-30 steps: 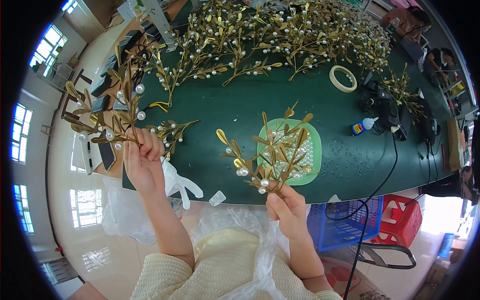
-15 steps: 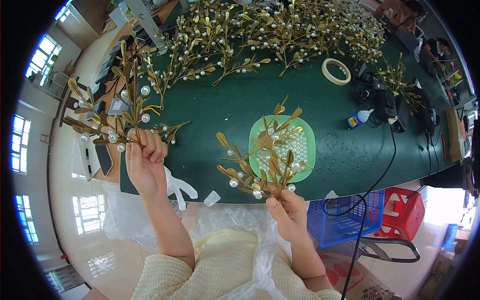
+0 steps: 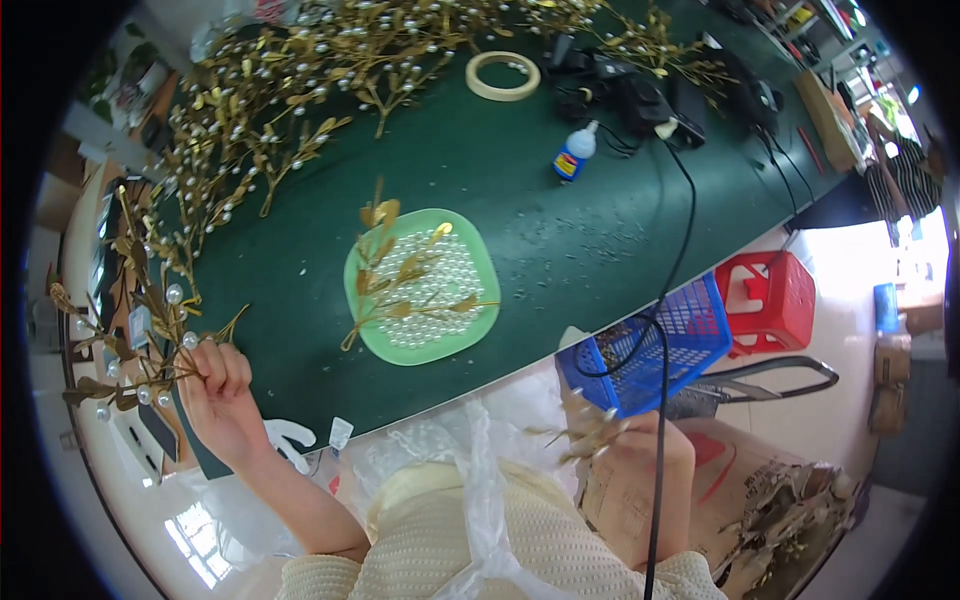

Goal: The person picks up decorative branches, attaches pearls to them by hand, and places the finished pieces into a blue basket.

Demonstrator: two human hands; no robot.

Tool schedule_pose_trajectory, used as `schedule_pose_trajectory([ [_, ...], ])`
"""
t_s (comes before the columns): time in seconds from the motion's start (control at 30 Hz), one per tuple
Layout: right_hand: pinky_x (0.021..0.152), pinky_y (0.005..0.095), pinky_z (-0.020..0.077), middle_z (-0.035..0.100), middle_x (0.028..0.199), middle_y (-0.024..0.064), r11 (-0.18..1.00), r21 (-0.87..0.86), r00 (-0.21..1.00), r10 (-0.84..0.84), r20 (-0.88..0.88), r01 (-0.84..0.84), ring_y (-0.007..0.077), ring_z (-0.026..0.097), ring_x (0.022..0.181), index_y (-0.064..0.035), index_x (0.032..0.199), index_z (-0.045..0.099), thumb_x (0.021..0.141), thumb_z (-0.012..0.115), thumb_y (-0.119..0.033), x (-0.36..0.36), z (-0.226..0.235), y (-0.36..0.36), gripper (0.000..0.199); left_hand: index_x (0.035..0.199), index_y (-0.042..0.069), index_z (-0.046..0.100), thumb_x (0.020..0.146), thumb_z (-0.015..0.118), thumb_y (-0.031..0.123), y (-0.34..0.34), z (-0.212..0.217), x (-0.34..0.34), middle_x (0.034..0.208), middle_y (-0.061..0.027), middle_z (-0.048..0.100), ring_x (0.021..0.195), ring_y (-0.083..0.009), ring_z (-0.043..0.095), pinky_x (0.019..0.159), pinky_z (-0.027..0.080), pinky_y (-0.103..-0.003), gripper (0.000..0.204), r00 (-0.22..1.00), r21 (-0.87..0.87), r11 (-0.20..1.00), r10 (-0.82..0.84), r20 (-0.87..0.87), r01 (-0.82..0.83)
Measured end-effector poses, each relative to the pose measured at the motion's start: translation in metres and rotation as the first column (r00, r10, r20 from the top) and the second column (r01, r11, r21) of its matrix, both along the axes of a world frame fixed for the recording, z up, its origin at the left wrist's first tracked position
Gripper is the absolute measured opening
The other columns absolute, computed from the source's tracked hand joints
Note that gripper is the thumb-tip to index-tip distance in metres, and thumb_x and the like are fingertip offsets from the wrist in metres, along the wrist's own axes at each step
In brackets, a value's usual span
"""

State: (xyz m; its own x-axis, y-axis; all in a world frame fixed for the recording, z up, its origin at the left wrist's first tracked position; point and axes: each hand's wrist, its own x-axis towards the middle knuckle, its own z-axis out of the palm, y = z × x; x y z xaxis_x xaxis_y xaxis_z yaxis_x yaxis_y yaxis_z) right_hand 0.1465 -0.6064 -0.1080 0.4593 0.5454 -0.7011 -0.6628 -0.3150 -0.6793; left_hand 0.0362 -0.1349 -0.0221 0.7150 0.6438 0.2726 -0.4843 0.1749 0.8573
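Right hand (image 3: 640, 470) has dropped off the desk (image 3: 560, 230) to 5 o'clock, fingers pinching a small gold sprig (image 3: 590, 437); left hand (image 3: 222, 390) at 9 o'clock clamps the pearl-beaded branch (image 3: 140, 340), stem running 3-to-9.

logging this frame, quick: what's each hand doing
left hand: closed on a gold pearl sprig bunch
right hand: blurred, at a gold sprig, grip unclear

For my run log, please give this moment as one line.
left hand: grips gold pearl sprigs | right hand: on blurred gold sprig | green tray: pearls
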Motion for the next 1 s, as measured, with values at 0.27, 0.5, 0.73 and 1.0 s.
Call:
schedule_pose_trajectory([
  [0.27, 0.039, 0.0197, 0.0194, 0.029, 0.054, -0.0074, 0.76, -0.047, 0.761, -0.649, -0.011, 0.648, 0.0038, 0.026, 0.043, 0.0005, 0.098, 0.06, 0.093, 0.047, -0.023, -0.001, -0.122, -0.103, 0.027, 0.079, 0.005, 0.036, 0.093, 0.044, 0.021, -0.018, 0.011, 0.037, 0.066, 0.0006, 0.024, 0.056, -0.0092, 0.022, 0.052, 0.02, -0.025, 0.023, 0.991, -0.005, 0.991, -0.135, -0.011, 0.134],
  [0.5, 0.039, 0.0224, 0.0331, 0.044, 0.058, -0.004, 0.289, -0.257, 0.309, -0.95, 0.042, 0.922, 0.008, 0.039, 0.046, -0.0064, 0.091, 0.059, 0.094, 0.044, -0.025, 0.054, -0.27, -0.115, 0.024, 0.081, 0.006, 0.035, 0.092, 0.047, 0.019, -0.041, 0.01, 0.05, 0.067, 0.0012, 0.023, 0.057, -0.0085, 0.02, 0.053, 0.02, -0.024, 0.02, 0.973, -0.052, 0.973, -0.225, -0.048, 0.223],
  [0.73, 0.041, 0.0252, 0.0385, 0.052, 0.062, -0.0027, 0.101, -0.343, 0.122, -0.992, 0.038, 0.934, 0.0095, 0.046, 0.047, -0.012, 0.088, 0.057, 0.093, 0.046, -0.028, 0.072, -0.317, -0.111, 0.02, 0.08, 0.006, 0.036, 0.092, 0.046, 0.02, -0.05, 0.007, 0.049, 0.066, 0.0013, 0.023, 0.056, -0.0087, 0.02, 0.051, 0.018, -0.025, 0.021, 0.978, -0.04, 0.985, -0.17, -0.121, 0.166],
  [1.0, 0.037, 0.028, 0.0262, 0.03, 0.053, -0.002, 0.118, -0.588, 0.277, -0.942, 0.188, 0.801, 0.0109, 0.03, 0.042, -0.0137, 0.079, 0.06, 0.081, 0.063, -0.025, 0.103, -0.323, -0.085, 0.012, 0.08, 0.007, 0.036, 0.092, 0.046, 0.019, -0.054, 0.007, 0.058, 0.066, 0.0014, 0.023, 0.056, -0.0086, 0.021, 0.051, 0.018, -0.025, 0.02, 0.966, -0.055, 0.978, -0.207, -0.152, 0.201],
])
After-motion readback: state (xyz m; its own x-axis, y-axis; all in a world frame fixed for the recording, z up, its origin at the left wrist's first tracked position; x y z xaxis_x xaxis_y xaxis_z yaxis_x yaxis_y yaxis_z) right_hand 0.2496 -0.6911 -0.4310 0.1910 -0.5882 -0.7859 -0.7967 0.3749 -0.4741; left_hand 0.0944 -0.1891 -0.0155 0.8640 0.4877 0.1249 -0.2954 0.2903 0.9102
